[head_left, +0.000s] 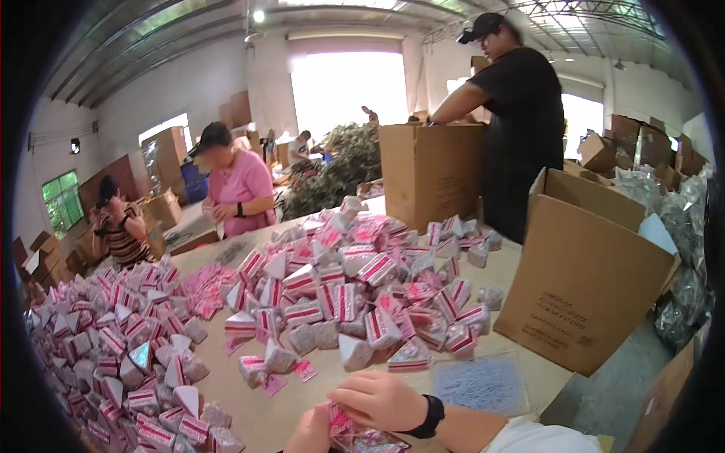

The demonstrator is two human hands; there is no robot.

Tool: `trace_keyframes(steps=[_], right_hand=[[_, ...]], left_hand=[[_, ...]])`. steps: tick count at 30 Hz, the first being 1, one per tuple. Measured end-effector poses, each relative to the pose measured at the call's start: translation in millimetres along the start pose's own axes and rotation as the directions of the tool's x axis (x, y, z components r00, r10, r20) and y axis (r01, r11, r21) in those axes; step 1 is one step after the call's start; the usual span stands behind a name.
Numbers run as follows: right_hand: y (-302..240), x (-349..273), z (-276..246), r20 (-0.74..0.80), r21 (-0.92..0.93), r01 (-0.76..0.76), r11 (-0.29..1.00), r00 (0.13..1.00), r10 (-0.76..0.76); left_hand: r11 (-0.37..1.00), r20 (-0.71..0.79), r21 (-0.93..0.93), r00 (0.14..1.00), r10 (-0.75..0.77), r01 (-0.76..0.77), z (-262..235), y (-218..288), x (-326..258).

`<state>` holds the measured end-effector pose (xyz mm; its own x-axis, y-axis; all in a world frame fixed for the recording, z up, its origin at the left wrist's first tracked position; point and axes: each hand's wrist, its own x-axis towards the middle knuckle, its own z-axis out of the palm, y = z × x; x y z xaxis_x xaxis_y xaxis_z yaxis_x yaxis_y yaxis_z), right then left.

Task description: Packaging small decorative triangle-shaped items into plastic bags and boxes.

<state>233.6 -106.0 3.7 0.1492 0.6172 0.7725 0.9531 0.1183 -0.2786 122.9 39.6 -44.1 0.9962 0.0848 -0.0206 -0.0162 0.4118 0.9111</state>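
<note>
At the bottom centre of the frame we see 2 hands, right hand (381,400) above and left hand (311,432) below, both closed around 1 pink packet (355,436) lying between them, long axis running lower right.

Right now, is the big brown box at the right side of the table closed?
No. The box stands with its top flaps raised and open, beside the pile of pink packets on the table.
</note>
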Motion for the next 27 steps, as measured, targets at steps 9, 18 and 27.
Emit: trace_keyframes(steps=[9,18,27], right_hand=[[-12.8,-5.4,-10.8,-0.006,-0.059,-0.119,0.991,0.993,0.119],[-13.2,-4.8,-16.1,-0.121,0.047,-0.141,0.989,0.982,0.146],[-16.6,-4.9,-8.8,-0.109,0.192,-0.192,0.962,0.97,0.215]], left_hand=[[0.955,0.217,0.185,0.958,0.19,-0.231,8.3,-7.7,6.2],[0.892,0.141,0.291,0.937,0.319,-0.347,37.1,10.3,-0.6],[0.931,-0.002,0.259,0.963,0.268,-0.258,31.1,11.3,-0.3]])
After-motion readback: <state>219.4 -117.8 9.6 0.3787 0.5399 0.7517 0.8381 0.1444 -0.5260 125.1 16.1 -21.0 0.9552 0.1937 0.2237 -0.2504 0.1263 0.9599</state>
